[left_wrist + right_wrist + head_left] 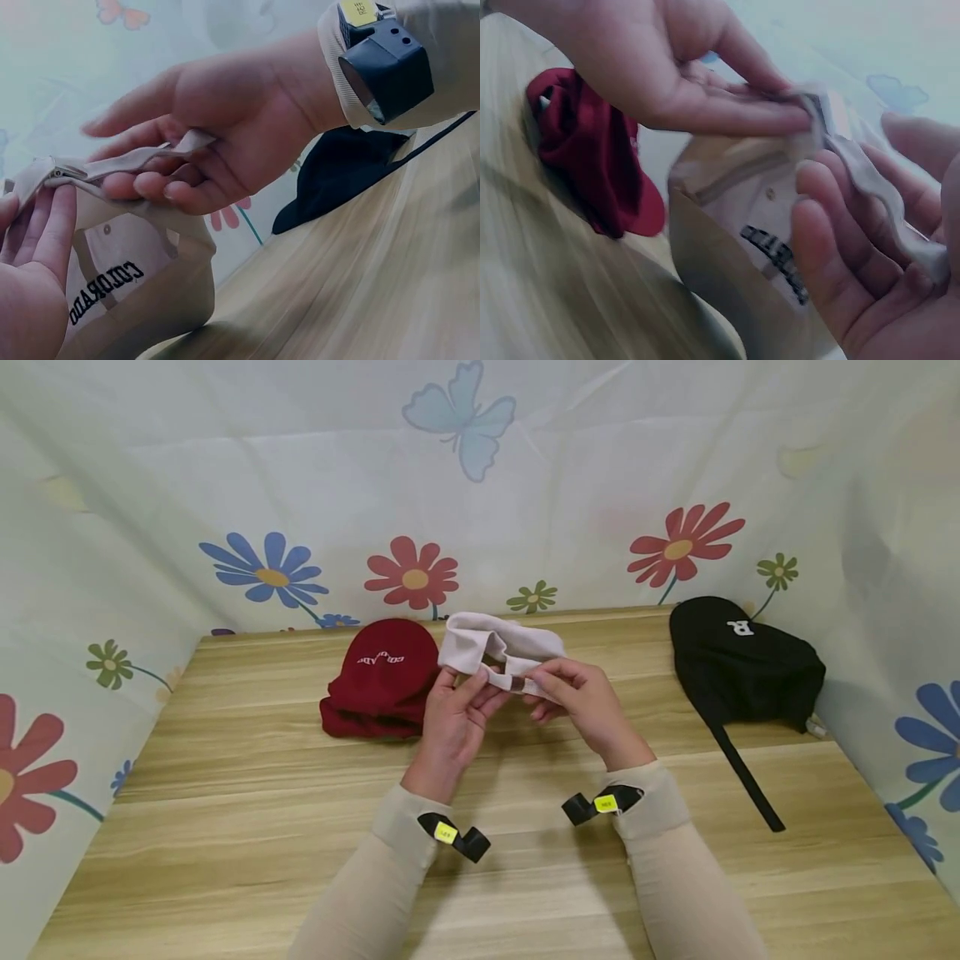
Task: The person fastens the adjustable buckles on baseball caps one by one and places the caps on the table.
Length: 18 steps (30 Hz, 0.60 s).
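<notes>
Both hands hold a pale beige cap [491, 639] up over the middle of the table, its back strap towards me. My left hand [453, 722] pinches the strap beside its metal buckle [64, 172]. On the other side, my right hand [588, 706] grips the strap [877, 195], whose loose end runs across the palm in the right wrist view. Dark COLORADO lettering [105, 289] shows on the cap in the left wrist view. In the head view the fingers hide part of the strap.
A dark red cap [386, 672] lies just left of the hands. To the right rests a black cap [742, 668] with a white R, its long black strap [750, 781] stretched towards the front. A flower-printed curtain [570, 485] encloses the wooden table [247, 827].
</notes>
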{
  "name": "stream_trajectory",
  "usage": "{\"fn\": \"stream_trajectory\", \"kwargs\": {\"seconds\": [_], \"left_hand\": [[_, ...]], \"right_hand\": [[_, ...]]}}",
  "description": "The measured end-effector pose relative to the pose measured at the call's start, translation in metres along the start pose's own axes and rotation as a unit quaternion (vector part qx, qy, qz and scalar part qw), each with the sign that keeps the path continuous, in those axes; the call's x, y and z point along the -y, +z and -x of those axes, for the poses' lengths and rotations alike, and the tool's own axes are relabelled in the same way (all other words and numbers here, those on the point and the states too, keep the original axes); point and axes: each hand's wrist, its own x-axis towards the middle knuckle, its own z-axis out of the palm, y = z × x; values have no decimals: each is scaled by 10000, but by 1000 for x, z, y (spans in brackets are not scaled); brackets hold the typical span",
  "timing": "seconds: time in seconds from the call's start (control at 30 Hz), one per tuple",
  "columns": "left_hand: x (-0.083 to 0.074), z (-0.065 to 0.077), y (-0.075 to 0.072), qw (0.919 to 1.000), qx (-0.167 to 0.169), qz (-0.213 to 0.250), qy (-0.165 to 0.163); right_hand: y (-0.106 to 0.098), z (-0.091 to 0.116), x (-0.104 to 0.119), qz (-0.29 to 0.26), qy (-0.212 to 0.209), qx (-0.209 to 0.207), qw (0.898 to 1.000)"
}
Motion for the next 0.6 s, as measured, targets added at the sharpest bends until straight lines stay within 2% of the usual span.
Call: {"fn": "stream_trajectory", "kwargs": {"seconds": [0.17, 0.27, 0.43, 0.6], "left_hand": [[-1, -1, 1, 9998, -192, 45, 92], [-1, -2, 1, 9993, -321, 130, 127], [-2, -3, 2, 9985, -430, 252, 212], [-2, -4, 3, 9981, -515, 251, 237]], "right_hand": [[-16, 2, 3, -35, 40, -152, 9999], [-24, 2, 4, 17, 212, -235, 9995], [-36, 2, 3, 43, 771, -385, 9963], [-40, -2, -5, -200, 1392, -659, 9879]]}}
